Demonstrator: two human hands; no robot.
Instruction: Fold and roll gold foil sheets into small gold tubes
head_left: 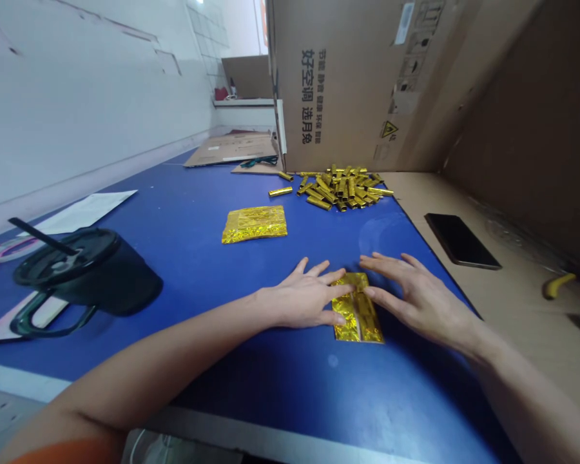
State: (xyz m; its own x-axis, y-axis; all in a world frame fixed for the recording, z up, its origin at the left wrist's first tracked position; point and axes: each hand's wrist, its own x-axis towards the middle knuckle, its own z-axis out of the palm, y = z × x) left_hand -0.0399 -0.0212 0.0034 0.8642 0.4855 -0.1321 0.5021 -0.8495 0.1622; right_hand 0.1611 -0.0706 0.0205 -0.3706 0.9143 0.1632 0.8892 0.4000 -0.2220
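A shiny gold foil sheet (367, 325) lies on the blue table, with a pale line down its middle like a folded edge. My left hand (312, 296) rests flat on its left side, fingers spread over the foil. Over its upper right part reaches my right hand (410, 293), fingers stretched out and apart, the thumb close to or touching the foil. Farther back lies a stack of gold foil sheets (254, 224). Beyond it is a heap of small gold foil tubes (343, 187), with a loose gold tube (280, 191) beside it.
A dark lidded mug (120, 274) with a straw stands at the left, near a white paper (84, 211). A large cardboard box (352, 84) rises behind the tubes. On cardboard at the right lies a black phone (461, 240). The blue table (198, 361) has a pale front edge.
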